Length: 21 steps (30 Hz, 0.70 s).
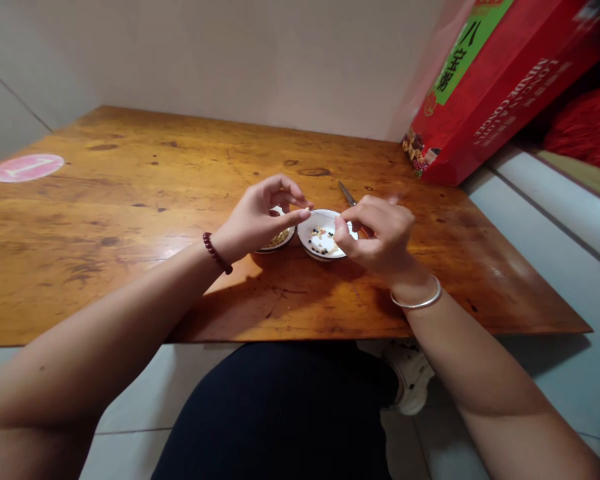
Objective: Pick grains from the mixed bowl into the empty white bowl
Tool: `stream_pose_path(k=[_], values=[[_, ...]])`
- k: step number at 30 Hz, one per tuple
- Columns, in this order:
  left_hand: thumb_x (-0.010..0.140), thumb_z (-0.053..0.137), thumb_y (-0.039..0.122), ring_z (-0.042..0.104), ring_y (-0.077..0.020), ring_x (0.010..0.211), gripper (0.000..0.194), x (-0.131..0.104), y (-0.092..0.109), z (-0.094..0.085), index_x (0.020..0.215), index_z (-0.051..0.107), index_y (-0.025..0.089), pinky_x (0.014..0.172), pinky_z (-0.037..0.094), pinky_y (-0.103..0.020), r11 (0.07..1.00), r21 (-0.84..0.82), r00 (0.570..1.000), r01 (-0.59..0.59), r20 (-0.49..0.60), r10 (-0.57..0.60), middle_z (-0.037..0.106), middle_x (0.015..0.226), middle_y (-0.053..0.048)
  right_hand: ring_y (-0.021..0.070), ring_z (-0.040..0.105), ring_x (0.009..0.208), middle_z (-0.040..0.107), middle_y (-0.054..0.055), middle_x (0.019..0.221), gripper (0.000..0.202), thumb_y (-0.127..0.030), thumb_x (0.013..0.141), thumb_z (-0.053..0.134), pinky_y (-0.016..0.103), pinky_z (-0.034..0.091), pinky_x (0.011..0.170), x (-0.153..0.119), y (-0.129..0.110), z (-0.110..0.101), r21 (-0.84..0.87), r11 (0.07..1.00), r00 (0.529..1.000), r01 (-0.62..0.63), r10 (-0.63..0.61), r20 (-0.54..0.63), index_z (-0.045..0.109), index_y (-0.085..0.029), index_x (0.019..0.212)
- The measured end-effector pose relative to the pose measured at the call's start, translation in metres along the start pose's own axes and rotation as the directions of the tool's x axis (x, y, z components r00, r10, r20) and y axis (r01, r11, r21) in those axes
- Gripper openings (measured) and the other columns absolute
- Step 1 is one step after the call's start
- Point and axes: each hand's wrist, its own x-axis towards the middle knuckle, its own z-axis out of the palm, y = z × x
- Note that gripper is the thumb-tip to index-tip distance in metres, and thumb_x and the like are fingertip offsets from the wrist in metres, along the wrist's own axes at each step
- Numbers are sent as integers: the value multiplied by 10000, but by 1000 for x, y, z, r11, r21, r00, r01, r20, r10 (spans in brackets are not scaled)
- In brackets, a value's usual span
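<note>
My left hand [273, 210] pinches a tiny pale bead [308, 210] between thumb and forefinger, above the gap between two bowls. My right hand [377, 230] is closed in a pinch, and a thin thread [325, 214] seems to run from it toward the bead. Below them stands a white bowl [304, 241] with black, pale and orange beads [323, 239] scattered inside. Partly covered by my left hand, a second bowl [291, 235] holds many yellowish beads [280, 239]. Behind my right hand, a pointed metal blade [347, 193] shows, its rear part hidden.
The wooden table [130, 207] reaches back to a pale wall. A pink oval sticker [27, 168] lies at its left end. At the back right stands a tall red box [480, 100], beside a white ledge [555, 193] with red fluffy material [587, 130].
</note>
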Motion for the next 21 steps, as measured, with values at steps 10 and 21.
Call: stream_pose_path(k=[10,21], values=[[729,870,336,690,-154,841,404,-2,1,3,926,558,170,740,531,-256,998,16,994,54,99,-55,712,898,-55,139,569,638,665,22,703,264,-338,950,543,289,394,630,-2,1,3,51,998,987,-40,32,160,709,-217,784],[856,613,117,712,-194,1008,210,-12,4,8,1044,628,207,888,512,-309,827,508,967,-241,193,164,760,1044,-43,135,568,634,681,14,704,227,-296,922,565,287,338,609,-3,3,10,-20,999,954,-39,43,298,723,-210,785]])
